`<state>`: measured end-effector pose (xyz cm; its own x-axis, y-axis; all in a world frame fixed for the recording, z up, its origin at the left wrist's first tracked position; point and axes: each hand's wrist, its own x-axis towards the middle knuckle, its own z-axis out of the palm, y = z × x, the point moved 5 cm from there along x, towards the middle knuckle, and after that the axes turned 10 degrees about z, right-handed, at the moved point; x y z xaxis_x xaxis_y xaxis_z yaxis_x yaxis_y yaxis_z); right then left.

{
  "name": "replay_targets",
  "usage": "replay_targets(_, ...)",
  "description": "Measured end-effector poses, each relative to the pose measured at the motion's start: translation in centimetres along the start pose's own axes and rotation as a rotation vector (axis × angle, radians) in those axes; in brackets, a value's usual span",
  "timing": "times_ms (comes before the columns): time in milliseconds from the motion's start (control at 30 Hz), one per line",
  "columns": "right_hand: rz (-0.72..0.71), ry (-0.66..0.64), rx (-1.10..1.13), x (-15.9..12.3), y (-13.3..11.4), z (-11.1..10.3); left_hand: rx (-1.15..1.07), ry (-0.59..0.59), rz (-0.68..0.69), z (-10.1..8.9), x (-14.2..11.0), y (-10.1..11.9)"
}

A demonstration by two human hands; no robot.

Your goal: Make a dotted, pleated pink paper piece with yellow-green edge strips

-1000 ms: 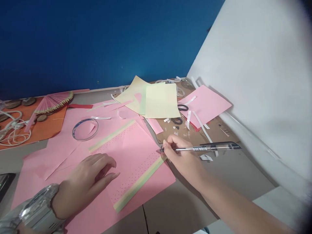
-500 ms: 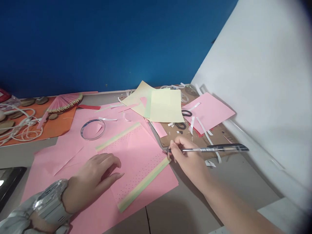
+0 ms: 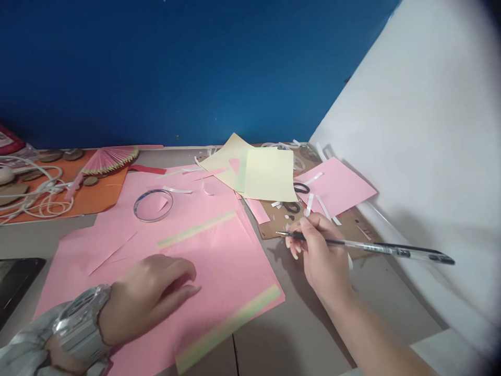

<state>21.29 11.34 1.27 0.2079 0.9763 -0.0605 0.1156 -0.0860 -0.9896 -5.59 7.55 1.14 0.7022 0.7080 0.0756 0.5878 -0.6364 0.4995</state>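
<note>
A pink paper sheet [image 3: 235, 261] with yellow and green bands along two opposite edges lies on larger pink paper [image 3: 121, 308]; its surface is motion-blurred. Over this sheet's left part, my left hand [image 3: 152, 295] rests palm down, fingers bent and thumb apart from them. What its fingertips press on is hidden. To the right of the sheet, my right hand [image 3: 323, 250] grips a clear-barrelled pen [image 3: 362, 245] with a black cap on its rear end. The pen's tip points left, off the banded sheet.
Beyond lie a silver ring [image 3: 153, 205], pale yellow papers [image 3: 270, 172], black-handled scissors [image 3: 300, 188] partly covered, and a pink square [image 3: 338, 185] with white strips on brown cardboard [image 3: 270, 230]. A folded fan [image 3: 109, 161] and white cables [image 3: 43, 196] sit left. A black device [image 3: 18, 282] lies near left.
The banded sheet has shifted toward me, and its dotted marks are now smeared. My right hand has moved right, lifting the pen tip off the sheet. My left hand has moved slightly nearer.
</note>
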Motion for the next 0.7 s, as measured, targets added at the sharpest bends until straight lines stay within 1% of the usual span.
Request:
replay_targets(67,-0.037,-0.036,-0.049,-0.5,-0.3,0.3,-0.084,0.043,0.053,-0.3,-0.2,0.9)
replay_targets(100,-0.054,-0.054,-0.102,-0.7,-0.6,0.5,-0.121,0.083,0.068,-0.7,-0.2,1.1)
replay_targets(133,-0.063,-0.079,-0.156,-1.0,-0.9,0.8,-0.141,0.146,0.055,-1.2,-0.3,0.9)
replay_targets(167,-0.053,-0.123,-0.21,-1.2,-1.3,1.2,-0.15,0.219,0.011,-1.9,-0.3,0.3)
replay_targets(200,-0.026,-0.188,-0.256,-1.4,-1.7,1.7,-0.121,0.293,-0.062,-2.5,-0.3,-0.6)
replay_targets(233,0.021,-0.273,-0.298,-1.5,-2.0,2.4,-0.073,0.338,-0.142,-3.0,-0.3,-1.6)
replay_targets(267,0.079,-0.367,-0.331,-1.7,-2.4,3.3,-0.044,0.355,-0.216,-3.2,-0.3,-2.7)
replay_targets(333,0.201,-0.532,-0.35,-2.1,-3.2,5.3,-0.035,0.346,-0.317,-3.2,-0.1,-4.4)
replay_targets(367,0.233,-0.609,-0.348,-2.3,-3.5,6.5,-0.012,0.322,-0.327,-3.1,0.0,-4.9)
replay_targets(433,0.257,-0.714,-0.323,-2.8,-4.0,9.1,0.03,0.283,-0.306,-2.8,0.4,-5.2)
replay_targets(500,0.268,-0.776,-0.281,-3.2,-3.6,11.7,0.052,0.264,-0.274,-2.5,0.5,-5.1)
replay_targets(567,0.256,-0.828,-0.225,-3.5,-2.7,14.0,0.058,0.256,-0.253,-2.3,0.5,-4.9)
replay_targets(633,0.216,-0.842,-0.18,-3.5,-1.7,15.5,0.066,0.248,-0.238,-2.1,0.3,-4.9)
replay_targets(700,0.171,-0.826,-0.166,-3.3,-0.9,16.1,0.071,0.24,-0.223,-2.1,0.1,-4.9)
